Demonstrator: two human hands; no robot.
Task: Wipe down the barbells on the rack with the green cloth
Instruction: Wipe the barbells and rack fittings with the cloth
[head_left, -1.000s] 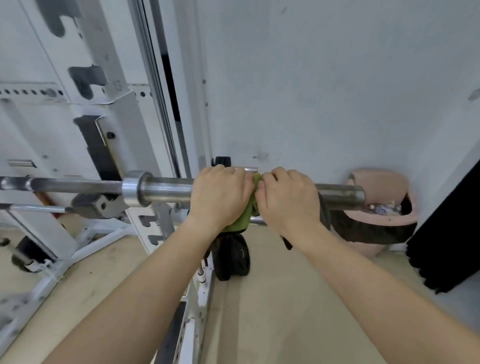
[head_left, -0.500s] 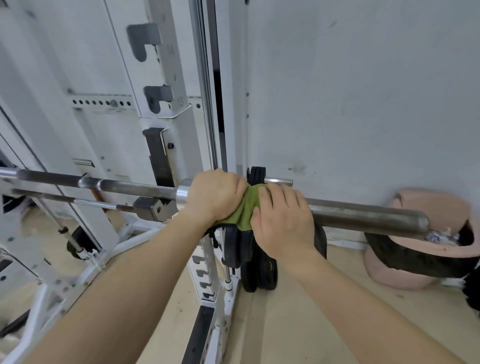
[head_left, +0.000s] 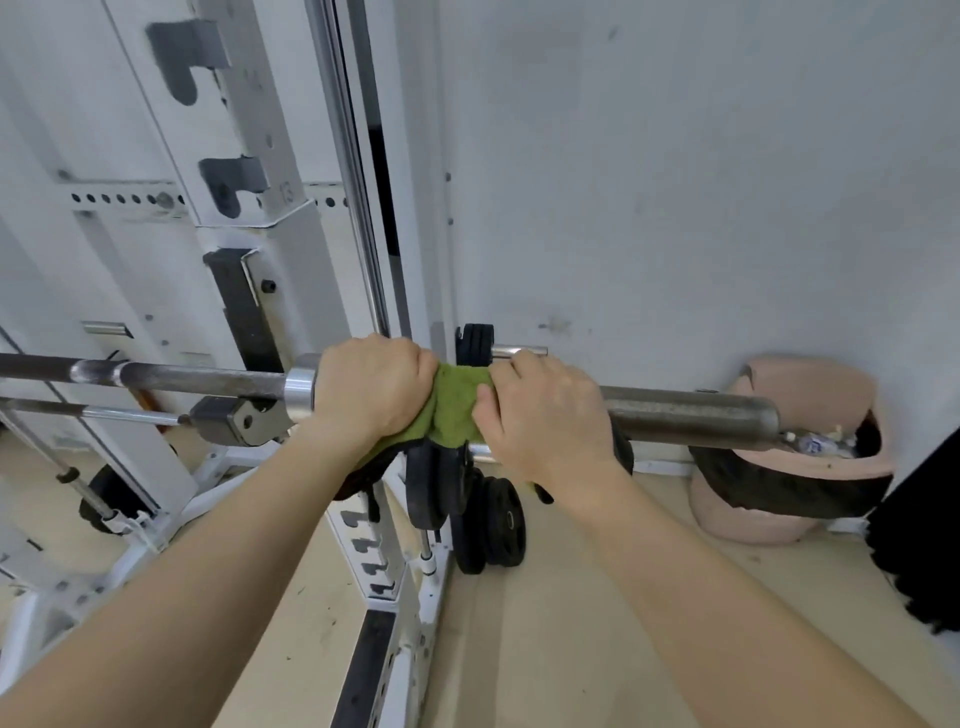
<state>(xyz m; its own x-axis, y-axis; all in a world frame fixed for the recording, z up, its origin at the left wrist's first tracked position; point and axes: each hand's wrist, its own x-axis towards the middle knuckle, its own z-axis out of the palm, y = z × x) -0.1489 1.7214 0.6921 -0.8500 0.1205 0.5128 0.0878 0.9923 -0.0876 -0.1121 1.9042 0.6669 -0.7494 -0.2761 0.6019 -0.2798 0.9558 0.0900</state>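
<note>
Both hands are clamped on the green cloth (head_left: 457, 400), which is wrapped around the thick sleeve of the barbell (head_left: 685, 415). The left hand (head_left: 371, 387) curls over the top just beside the shiny collar (head_left: 300, 387). The right hand (head_left: 545, 415) grips the cloth's other end, thumb pressed into the fabric, and a band of green shows between the two.

A pale wall (head_left: 675, 182) fills the background. The white rack (head_left: 311, 270) stands at the left, its upright carrying grey hooks (head_left: 228, 187). The barbell lies level across the rack, its thin dark shaft running left and its bare grey sleeve reaching right.

A pink bin (head_left: 810, 395) with a black liner sits on the floor (head_left: 571, 623) below the sleeve's end. Black weight plates (head_left: 493, 525) stand at the rack's foot, under the hands. The cloth's lower edge hangs just beneath the bar.
</note>
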